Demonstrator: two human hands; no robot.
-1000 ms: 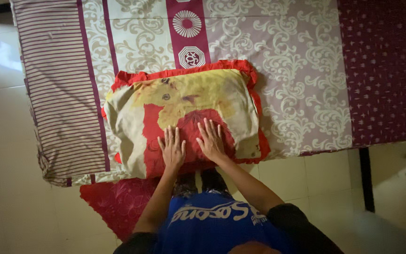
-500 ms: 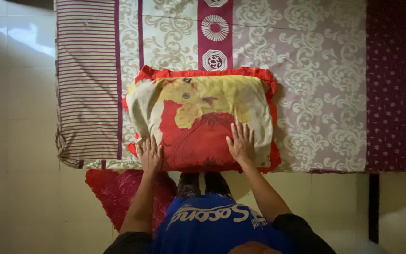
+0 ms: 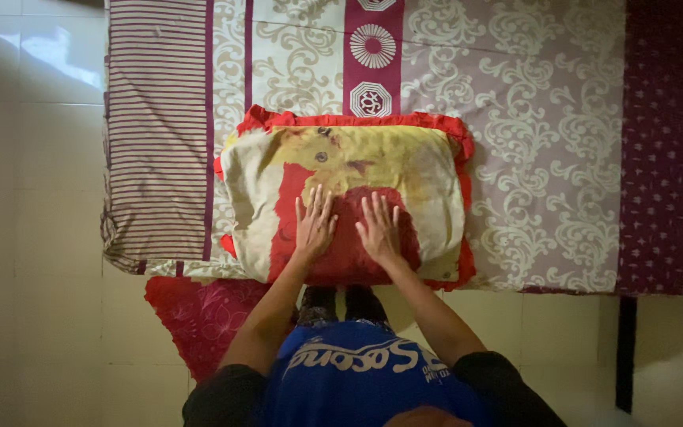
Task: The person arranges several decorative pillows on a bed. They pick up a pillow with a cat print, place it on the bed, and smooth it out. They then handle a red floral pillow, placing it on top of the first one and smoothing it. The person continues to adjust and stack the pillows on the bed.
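A pillow [image 3: 405, 170] in a yellow, cream and red cover with a red frill lies on a bed, near its front edge. My left hand [image 3: 314, 224] rests flat on the pillow's red middle, fingers spread. My right hand [image 3: 379, 229] lies flat just beside it, also with fingers apart. Both palms press down on the pillow and neither holds anything.
The bed is covered by a patterned sheet [image 3: 531, 119] with scrollwork, a striped band at the left and a maroon section at the right. A red cloth [image 3: 199, 316] lies on the tiled floor [image 3: 33, 277] below the bed's edge. A dark bed leg [image 3: 624, 348] stands at the lower right.
Half a second ago my hands were apart at the pillow's lower corners. They have come back together onto the pillow's middle, as they were a second ago.
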